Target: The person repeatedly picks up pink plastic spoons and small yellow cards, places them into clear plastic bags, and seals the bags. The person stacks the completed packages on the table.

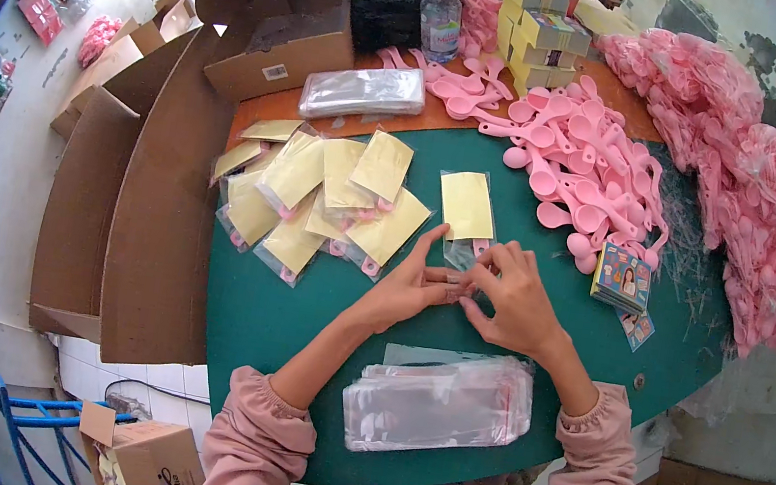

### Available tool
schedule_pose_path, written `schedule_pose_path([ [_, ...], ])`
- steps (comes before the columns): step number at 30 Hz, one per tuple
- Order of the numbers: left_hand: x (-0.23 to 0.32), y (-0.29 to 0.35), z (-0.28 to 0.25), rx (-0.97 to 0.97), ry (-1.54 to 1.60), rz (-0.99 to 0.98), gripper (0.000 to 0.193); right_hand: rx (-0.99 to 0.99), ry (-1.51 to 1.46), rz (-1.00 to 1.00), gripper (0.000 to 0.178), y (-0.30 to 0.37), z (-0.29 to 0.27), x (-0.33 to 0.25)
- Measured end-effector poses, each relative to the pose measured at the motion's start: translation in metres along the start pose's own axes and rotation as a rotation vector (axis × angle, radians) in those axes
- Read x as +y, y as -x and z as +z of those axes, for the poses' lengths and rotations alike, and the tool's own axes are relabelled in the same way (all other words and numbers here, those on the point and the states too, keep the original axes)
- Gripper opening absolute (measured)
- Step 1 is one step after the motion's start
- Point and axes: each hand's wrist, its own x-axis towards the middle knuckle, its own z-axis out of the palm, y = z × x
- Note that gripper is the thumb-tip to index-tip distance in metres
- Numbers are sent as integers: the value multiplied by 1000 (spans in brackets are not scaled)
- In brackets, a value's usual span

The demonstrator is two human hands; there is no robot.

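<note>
A clear plastic bag (454, 250) lies on the green table top, a pale yellow card (466, 206) inside it and a bit of pink handle showing below the card. At the bag's near end, my right hand (514, 298) has its fingers bent in a pinch on the plastic. My left hand (406, 290) rests against the same end, thumb up along the card's left edge and fingers stretched toward the right hand. The fingertips partly cover each other. Left of my hands lies a heap of similar filled bags (321, 189).
Loose pink spoons (588, 161) are piled at the far right, beside a stack of printed cards (621, 277). Flat clear bags (440, 404) lie in front of me. Bagged pink items (720, 140) line the right edge. Open cardboard boxes (164, 211) stand on the left, a water bottle (440, 12) behind.
</note>
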Motion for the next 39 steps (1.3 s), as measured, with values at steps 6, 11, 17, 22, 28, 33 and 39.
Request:
schedule_pose_path([
  [6,-16,-3,-11,42,183,-33,66,-8,41,-51,20,-2,13,-4],
  [11,-12,-4,-6,82,117,-30,63,18,85,-103,19,0,21,-3],
  [17,-11,-3,-6,102,4,32,62,-262,-357,-26,16,0,-2,10],
  [22,-2,3,-9,16,83,68,52,-233,-833,259,14,16,-91,63],
  [28,-5,-6,-5,-122,24,61,26,233,-134,532,14,39,-168,162],
  [33,-5,3,-12,-110,75,49,25,-136,-141,268,48,18,-65,57],
  [39,1,3,-8,-144,128,33,27,-4,-212,227,25,13,-7,25],
])
